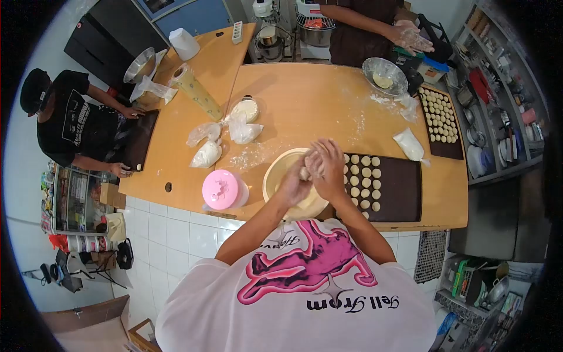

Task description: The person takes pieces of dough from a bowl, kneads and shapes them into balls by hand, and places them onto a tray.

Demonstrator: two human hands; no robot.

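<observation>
My left hand [297,182] is closed round a small lump of dough [304,173], above a cream bowl [273,176]. My right hand [328,167] is brought against it from the right, palm turned inward, its fingers stretched out and floured. Both palms look dusted with flour. Just right of the hands lies a dark tray [404,190] with rows of round dough balls [366,182] on its left part. Left of the bowl stands a pink-lidded tub [225,189].
Flour bags [206,154], a wrap roll [197,92] and another bag [409,145] lie on the wooden table [293,100]. A metal bowl [385,77] and second filled tray [440,123] are at right. One person works at left; another stands across the table.
</observation>
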